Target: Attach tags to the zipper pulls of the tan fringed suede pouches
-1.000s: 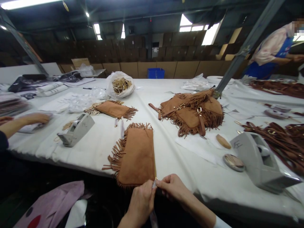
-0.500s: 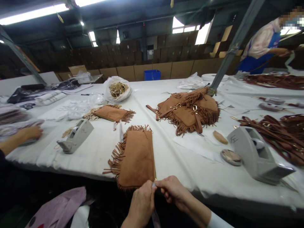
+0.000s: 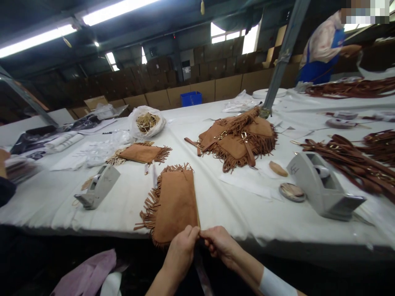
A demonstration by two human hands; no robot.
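Observation:
A tan suede pouch [image 3: 175, 203] with fringe along its left and far sides lies flat at the table's front edge. Its zipper runs down the right side to my fingers. My left hand [image 3: 182, 250] is closed in a pinch at the pouch's near right corner, and a thin pale strip [image 3: 202, 271] hangs down from it. Fingertips of my right hand [image 3: 220, 243] pinch at the zipper's near end, touching or almost touching the left ones. The zipper pull itself is hidden behind the fingers.
Tape dispensers stand left [image 3: 100, 187] and right [image 3: 324, 185]. Beyond lie a smaller fringed pouch [image 3: 140, 153], a pile of fringed bags [image 3: 237, 142], a plastic bag of tassels [image 3: 147, 123] and brown straps [image 3: 345, 158]. A metal post [image 3: 282, 57] rises behind; a person in a blue apron [image 3: 322, 57] stands far right.
The view has shifted slightly to the right. My fingers have closed together over the gold zipper pull, which showed before. At the left, another person's hand has drawn back towards the edge.

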